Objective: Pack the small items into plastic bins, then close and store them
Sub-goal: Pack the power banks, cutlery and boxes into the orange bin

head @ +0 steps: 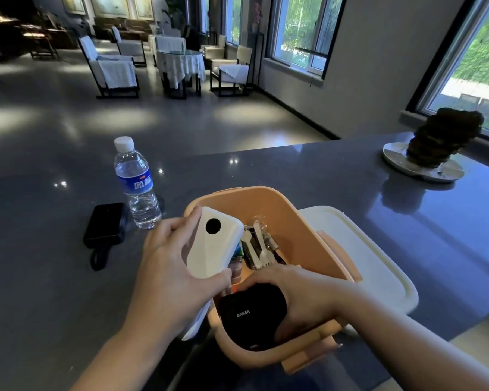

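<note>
Gripping white power bank in left hand over bin rim.

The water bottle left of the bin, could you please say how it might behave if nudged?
The water bottle stands tall and narrow, so it may tip. Round-bodied, it would likely roll. It looks nearly full, so probably fairly heavy.

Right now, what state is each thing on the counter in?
Orange bin: open, partly packed.
White lid: off, lying beside the bin.
White power bank: held by left hand at the bin's rim.
Black Anker charger: in the bin, gripped by right hand.
Water bottle: upright, capped.
</note>
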Available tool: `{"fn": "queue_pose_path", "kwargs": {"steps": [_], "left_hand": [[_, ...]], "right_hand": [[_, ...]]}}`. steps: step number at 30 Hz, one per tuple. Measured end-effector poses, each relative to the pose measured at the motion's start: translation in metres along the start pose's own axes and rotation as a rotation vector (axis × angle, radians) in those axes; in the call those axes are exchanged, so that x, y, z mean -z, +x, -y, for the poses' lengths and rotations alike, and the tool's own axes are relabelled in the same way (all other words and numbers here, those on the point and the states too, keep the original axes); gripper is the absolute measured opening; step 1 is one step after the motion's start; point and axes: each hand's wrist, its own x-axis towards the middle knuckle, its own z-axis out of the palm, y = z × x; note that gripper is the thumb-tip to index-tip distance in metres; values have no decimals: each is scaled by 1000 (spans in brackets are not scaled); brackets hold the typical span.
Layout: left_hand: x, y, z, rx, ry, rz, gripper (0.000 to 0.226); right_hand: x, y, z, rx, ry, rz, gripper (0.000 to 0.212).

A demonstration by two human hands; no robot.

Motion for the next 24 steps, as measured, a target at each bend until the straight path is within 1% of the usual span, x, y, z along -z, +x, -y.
{"fn": "queue_pose_path", "kwargs": {"steps": [4,5,6,7,10,11,12,13,14,15,16,18,19,20,21,24], "left_hand": [[-4,5,-5,-46,22,49,100],[-5,7,-7,-63,20,61,99],[-7,9,-10,-83,10,78,98],[-8,12,-15,-104,-5,98,97],[-18,21,-31,-186,-46,172,93],[-23,24,-38,-206,-61,210,93],[-30,27,-43,-221,-79,255,93],[-37,29,-48,-234,-97,300,94],[-44,30,-52,-249,-110,336,95],[-51,30,-54,-266,-115,358,97],[-57,29,-55,-278,-121,365,99],[-68,24,-53,-242,-181,345,103],[-71,23,-52,-192,-230,319,104],[-74,21,-49,-139,-272,280,106],[-76,21,-48,-89,-302,236,107],[-75,24,-43,12,-346,157,110]], "right_hand": [[1,-4,0,16,84,17,72],[1,-7,-2,9,137,-8,68],[1,-9,-4,-6,199,-83,63],[2,-12,-4,-25,275,-218,55],[9,-22,-7,-102,607,-811,29],[11,-25,-8,-139,701,-991,27],[13,-29,-8,-171,771,-1142,26],[14,-32,-8,-181,844,-1247,24],[14,-36,-6,-170,938,-1292,19],[13,-38,-3,-148,1041,-1268,15],[9,-39,0,-125,1144,-1188,16],[1,-39,7,-121,1244,-1010,32],[-3,-37,8,-126,1222,-959,40],[-7,-35,11,-115,1180,-945,45],[-9,-33,12,-99,1120,-954,45],[-11,-28,22,-90,978,-961,29]]}}
